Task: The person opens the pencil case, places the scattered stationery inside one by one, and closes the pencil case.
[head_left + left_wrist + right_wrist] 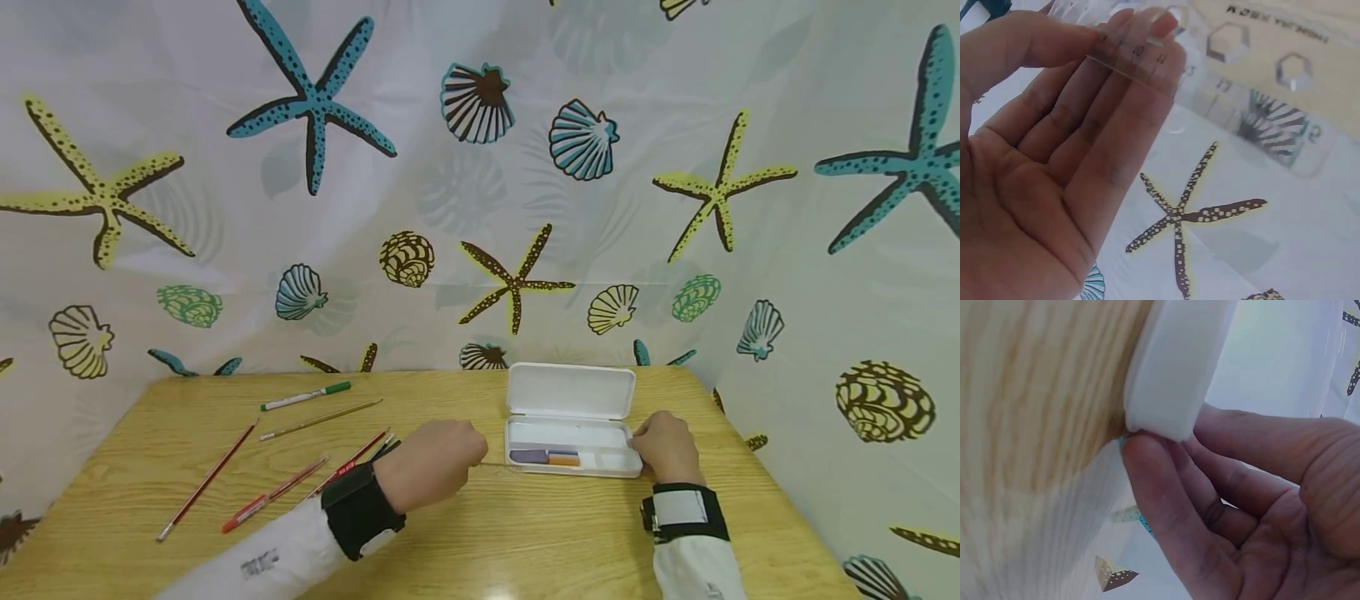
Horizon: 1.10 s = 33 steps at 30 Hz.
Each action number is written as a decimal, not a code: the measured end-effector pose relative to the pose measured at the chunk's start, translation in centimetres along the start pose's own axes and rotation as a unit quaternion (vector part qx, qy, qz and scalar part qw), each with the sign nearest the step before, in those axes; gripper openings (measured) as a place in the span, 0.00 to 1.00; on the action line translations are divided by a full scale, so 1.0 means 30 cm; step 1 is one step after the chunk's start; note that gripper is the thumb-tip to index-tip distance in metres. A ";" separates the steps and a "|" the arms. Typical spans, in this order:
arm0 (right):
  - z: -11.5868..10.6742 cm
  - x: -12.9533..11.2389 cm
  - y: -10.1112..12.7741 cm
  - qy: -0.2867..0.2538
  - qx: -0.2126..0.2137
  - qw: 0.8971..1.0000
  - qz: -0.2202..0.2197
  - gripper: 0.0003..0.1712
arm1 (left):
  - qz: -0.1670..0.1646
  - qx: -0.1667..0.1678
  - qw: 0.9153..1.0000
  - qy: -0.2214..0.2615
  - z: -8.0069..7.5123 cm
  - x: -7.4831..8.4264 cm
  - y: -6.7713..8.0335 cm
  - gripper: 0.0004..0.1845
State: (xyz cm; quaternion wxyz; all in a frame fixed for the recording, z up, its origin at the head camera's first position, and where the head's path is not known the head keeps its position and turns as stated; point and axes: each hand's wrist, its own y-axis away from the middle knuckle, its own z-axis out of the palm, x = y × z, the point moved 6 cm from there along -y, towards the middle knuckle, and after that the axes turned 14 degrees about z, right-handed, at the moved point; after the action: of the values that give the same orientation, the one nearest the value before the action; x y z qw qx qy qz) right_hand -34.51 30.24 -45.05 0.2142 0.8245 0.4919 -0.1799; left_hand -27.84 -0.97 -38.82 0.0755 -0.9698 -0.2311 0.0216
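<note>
Head view: white hinged plastic pencil case point(572, 392), lid raised, near the far edge of the pale wooden worktop point(540, 542), toward the far right corner. A red wooden pencil point(208, 479) lies by the left edge.

Left wrist: left hand point(1066, 156) pinches a clear plastic ruler point(1235, 81) with hexagonal cut-outs, just left of the case. Probably light, springy, slick; best taken by its long edges.

Right wrist: right hand point(1250, 531) pinches the case's right end. Likely stiff, light, prone to slide.
</note>
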 end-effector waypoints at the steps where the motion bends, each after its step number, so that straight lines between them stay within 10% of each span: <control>1: 0.001 0.000 0.000 0.000 0.001 1.000 0.000 0.08 | 0.003 0.004 1.000 -0.002 -0.007 0.003 -0.015 0.11; 18: 0.004 -0.026 -0.001 0.011 0.002 1.000 -0.008 0.07 | -0.012 0.106 0.994 0.012 -0.063 -0.023 -0.232 0.09; 33: -0.001 0.000 -0.009 0.009 0.003 1.000 -0.005 0.08 | -0.031 0.103 0.994 -0.030 0.070 -0.010 -0.393 0.08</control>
State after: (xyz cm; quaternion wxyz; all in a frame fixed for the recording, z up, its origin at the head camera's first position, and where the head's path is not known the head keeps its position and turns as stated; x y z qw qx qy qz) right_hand -34.74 30.36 -45.08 0.2063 0.8243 0.4971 -0.1754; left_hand -33.50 9.57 -39.06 0.1686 -0.9481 -0.2596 0.0720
